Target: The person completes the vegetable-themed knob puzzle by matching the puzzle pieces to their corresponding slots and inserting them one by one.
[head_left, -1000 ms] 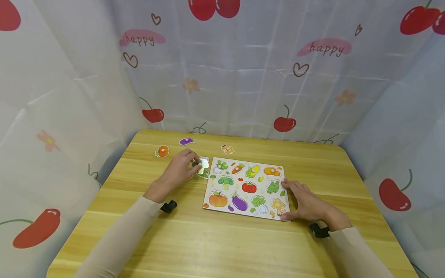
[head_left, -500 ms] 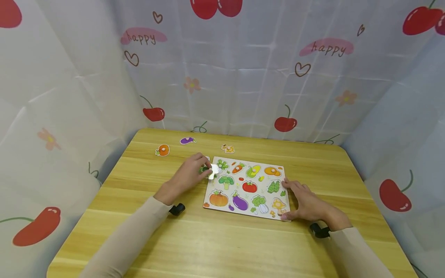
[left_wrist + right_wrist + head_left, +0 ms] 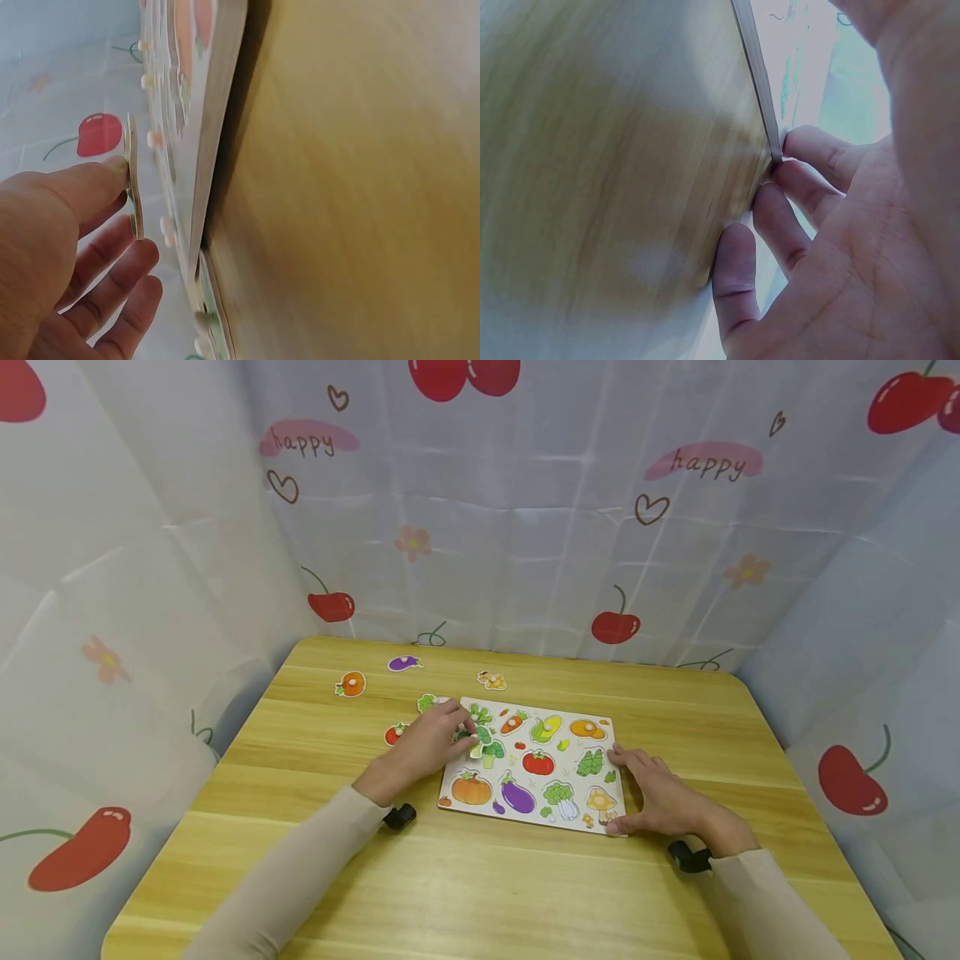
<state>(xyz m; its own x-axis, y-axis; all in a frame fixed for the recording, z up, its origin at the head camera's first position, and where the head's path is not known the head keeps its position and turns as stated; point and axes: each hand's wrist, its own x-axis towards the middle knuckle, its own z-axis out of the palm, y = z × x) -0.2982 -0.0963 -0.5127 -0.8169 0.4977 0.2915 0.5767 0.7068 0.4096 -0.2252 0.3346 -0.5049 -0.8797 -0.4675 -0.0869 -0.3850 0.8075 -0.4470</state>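
My left hand (image 3: 423, 745) pinches a broccoli puzzle piece (image 3: 476, 742) between thumb and fingertips, over the left side of a wooden vegetable puzzle board (image 3: 562, 770). In the left wrist view the piece (image 3: 134, 180) is edge-on, tilted up and apart from the board; the other fingers hang loosely curved. The printed broccoli picture lies right beside it. My right hand (image 3: 667, 797) rests at the board's right edge, thumb on the near corner and index fingertip farther up. In the right wrist view its fingertips touch the board's edge (image 3: 757, 75), and the lower fingers lie against the table.
Loose pieces lie left of and behind the board: a tomato (image 3: 394, 734) partly behind the left hand, a leafy green piece (image 3: 428, 702), a pumpkin (image 3: 351, 684), an eggplant (image 3: 404, 663) and a mushroom (image 3: 492, 681). Patterned curtains (image 3: 517, 560) surround the wooden table (image 3: 480, 893).
My left hand has carried the broccoli piece rightward from the loose pieces to above the board's left side, uncovering the tomato and leafy pieces. The right hand has stayed put.
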